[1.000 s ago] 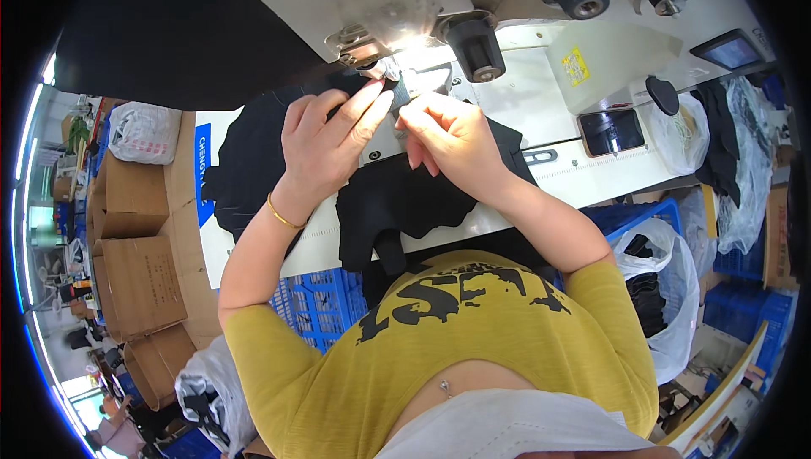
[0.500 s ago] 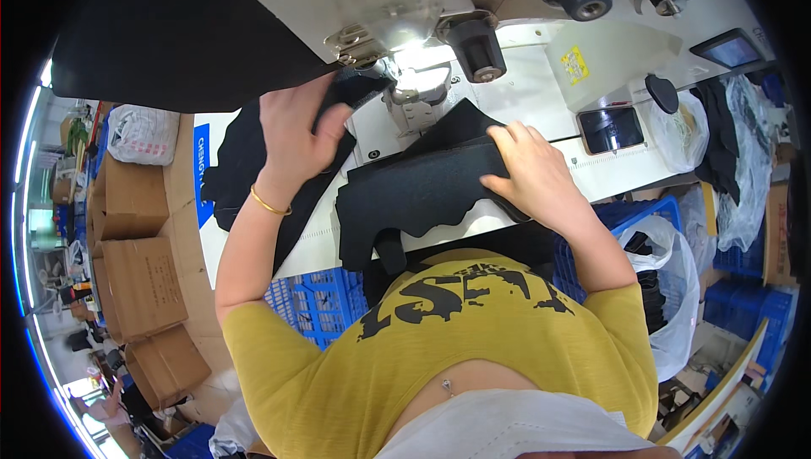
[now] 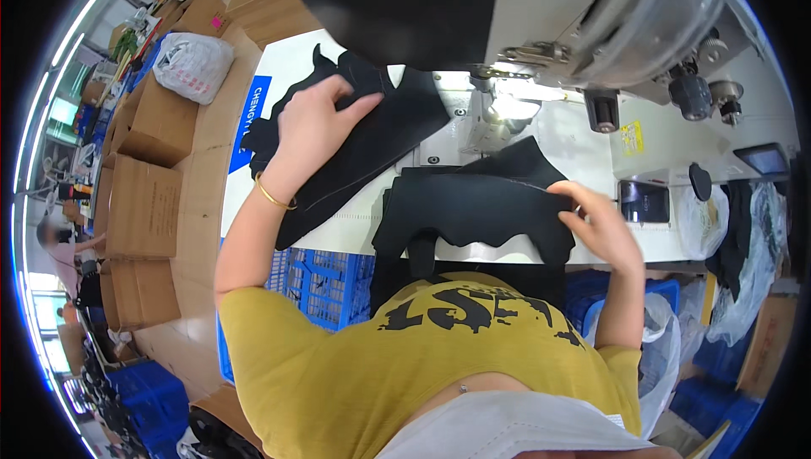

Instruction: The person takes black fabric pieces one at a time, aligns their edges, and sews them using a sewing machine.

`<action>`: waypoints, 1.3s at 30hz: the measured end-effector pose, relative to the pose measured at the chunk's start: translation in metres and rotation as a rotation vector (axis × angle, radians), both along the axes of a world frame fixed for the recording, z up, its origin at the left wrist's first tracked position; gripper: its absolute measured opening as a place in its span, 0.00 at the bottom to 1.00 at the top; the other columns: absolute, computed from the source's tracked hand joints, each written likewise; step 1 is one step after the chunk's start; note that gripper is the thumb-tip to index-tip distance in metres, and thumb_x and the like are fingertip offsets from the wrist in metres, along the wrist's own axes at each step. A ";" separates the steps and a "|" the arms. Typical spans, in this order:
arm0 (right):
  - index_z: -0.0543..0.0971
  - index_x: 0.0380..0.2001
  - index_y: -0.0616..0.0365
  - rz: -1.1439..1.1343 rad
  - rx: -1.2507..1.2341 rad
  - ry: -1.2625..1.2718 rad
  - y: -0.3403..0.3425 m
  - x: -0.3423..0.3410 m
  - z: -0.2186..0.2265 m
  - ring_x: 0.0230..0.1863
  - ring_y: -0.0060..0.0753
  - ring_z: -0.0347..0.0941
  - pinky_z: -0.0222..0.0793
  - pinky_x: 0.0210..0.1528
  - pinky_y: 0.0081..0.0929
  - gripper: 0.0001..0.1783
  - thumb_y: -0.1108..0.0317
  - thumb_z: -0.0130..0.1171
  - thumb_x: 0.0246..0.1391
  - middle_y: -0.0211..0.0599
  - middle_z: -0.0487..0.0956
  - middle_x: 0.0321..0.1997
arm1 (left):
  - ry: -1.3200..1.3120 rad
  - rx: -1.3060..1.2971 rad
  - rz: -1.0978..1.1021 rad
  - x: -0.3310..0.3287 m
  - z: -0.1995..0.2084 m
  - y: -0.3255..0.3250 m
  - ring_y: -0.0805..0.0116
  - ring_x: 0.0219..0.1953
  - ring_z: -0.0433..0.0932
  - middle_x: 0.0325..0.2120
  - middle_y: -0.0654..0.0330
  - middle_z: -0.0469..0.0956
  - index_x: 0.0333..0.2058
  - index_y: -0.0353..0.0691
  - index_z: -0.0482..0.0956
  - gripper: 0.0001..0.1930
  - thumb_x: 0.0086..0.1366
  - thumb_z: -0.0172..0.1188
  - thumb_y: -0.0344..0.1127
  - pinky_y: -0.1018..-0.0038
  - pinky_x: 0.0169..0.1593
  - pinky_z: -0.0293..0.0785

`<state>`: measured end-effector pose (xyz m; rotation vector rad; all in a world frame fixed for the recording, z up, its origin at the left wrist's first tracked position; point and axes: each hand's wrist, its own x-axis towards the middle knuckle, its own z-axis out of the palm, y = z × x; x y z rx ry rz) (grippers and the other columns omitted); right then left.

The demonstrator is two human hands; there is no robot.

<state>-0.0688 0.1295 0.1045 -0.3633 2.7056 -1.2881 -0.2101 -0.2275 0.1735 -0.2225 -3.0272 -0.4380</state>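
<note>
Fingers curved and thumb spread away, my left hand (image 3: 317, 121) is open over a dark fabric piece (image 3: 372, 151) on the left of the white sewing table (image 3: 351, 227). Whether its fingertips press on the cloth I cannot tell. At the right end of a second stack of black cut fabric (image 3: 473, 210), the fingertips of my right hand (image 3: 604, 227) rest on the cloth, thumb and forefinger apart. This stack has a wavy front edge that hangs over the table's front. Behind it is the lit needle area of a sewing machine (image 3: 507, 113).
A black panel (image 3: 397, 3) covers the top middle. A phone (image 3: 644, 201) lies on the table at the right. Below the table stand blue crates (image 3: 325, 290). Cardboard boxes (image 3: 139, 206) and a stuffed white bag (image 3: 193, 66) line the left. Another person (image 3: 63, 252) is far left.
The view has swung left, so the machine appears farther right. My left hand has come away from the needle area to the left cloth. My right hand has drawn back to the stack's right end.
</note>
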 end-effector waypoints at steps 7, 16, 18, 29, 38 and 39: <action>0.73 0.51 0.57 -0.098 -0.270 0.476 -0.091 -0.020 0.035 0.20 0.23 0.67 0.64 0.24 0.22 0.24 0.77 0.66 0.50 0.32 0.76 0.25 | -0.095 0.563 -0.819 0.048 0.003 0.061 0.65 0.40 0.80 0.38 0.54 0.82 0.46 0.34 0.79 0.15 0.62 0.65 0.33 0.72 0.46 0.73; 0.79 0.34 0.62 -0.183 -0.788 -0.269 -0.098 -0.041 0.022 0.15 0.14 0.70 0.62 0.13 0.14 0.11 0.63 0.58 0.62 0.30 0.80 0.23 | -0.396 0.860 -0.499 -0.015 -0.022 0.075 0.81 0.35 0.77 0.35 0.63 0.83 0.39 0.33 0.83 0.08 0.61 0.64 0.28 0.83 0.42 0.73; 0.79 0.36 0.62 -0.176 -0.837 -0.288 -0.098 -0.046 0.018 0.14 0.15 0.70 0.60 0.12 0.12 0.12 0.63 0.56 0.63 0.35 0.81 0.24 | -0.427 1.089 -0.420 -0.016 -0.023 0.080 0.81 0.33 0.76 0.31 0.65 0.82 0.35 0.33 0.84 0.06 0.60 0.67 0.29 0.81 0.39 0.73; 0.78 0.33 0.63 -0.149 -0.892 -0.253 -0.099 -0.051 0.016 0.13 0.16 0.71 0.61 0.14 0.14 0.12 0.65 0.55 0.63 0.34 0.83 0.26 | -0.376 0.838 -0.292 -0.022 -0.012 0.083 0.77 0.33 0.77 0.30 0.63 0.82 0.34 0.35 0.84 0.09 0.56 0.70 0.32 0.77 0.39 0.73; 0.78 0.30 0.63 -0.146 -0.677 -0.258 -0.090 -0.017 0.023 0.13 0.15 0.70 0.61 0.15 0.16 0.16 0.62 0.51 0.66 0.35 0.83 0.23 | 1.032 0.111 -1.103 0.042 -0.051 0.059 0.67 0.32 0.75 0.37 0.61 0.81 0.35 0.40 0.82 0.13 0.48 0.66 0.32 0.72 0.36 0.70; 0.78 0.28 0.63 -0.134 -0.657 -0.231 -0.091 -0.019 0.022 0.12 0.15 0.70 0.61 0.15 0.16 0.17 0.61 0.51 0.66 0.34 0.82 0.21 | 1.053 0.117 -1.099 0.039 -0.058 0.061 0.69 0.31 0.75 0.38 0.60 0.82 0.36 0.38 0.83 0.13 0.49 0.65 0.31 0.74 0.35 0.71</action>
